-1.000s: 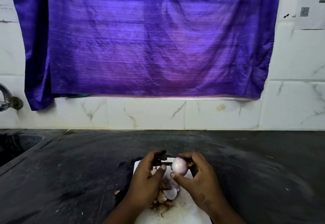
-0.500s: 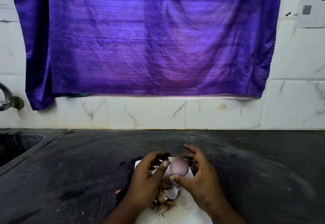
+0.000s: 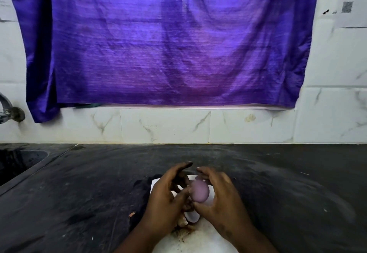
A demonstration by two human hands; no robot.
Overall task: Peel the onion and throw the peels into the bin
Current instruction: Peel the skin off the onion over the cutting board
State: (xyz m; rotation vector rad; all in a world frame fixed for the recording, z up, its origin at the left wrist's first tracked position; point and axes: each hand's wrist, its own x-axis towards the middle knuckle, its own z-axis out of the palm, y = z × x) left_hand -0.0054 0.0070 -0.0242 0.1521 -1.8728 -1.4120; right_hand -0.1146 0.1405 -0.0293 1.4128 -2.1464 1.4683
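Head view shows a smooth, pale purple peeled onion (image 3: 199,190) held just above a flat white cutting board (image 3: 200,240) on the dark stone counter (image 3: 79,193), the right hand (image 3: 220,199) with its grip clamped on the onion. Left hand (image 3: 164,197) touches the onion's near-left side, fingers loosely curled. Papery brown and white peels (image 3: 188,221) lie heaped on the board beneath both hands.

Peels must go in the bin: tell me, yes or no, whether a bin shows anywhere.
No: only the dark counter, the sink, the white board with peels and both hands show.
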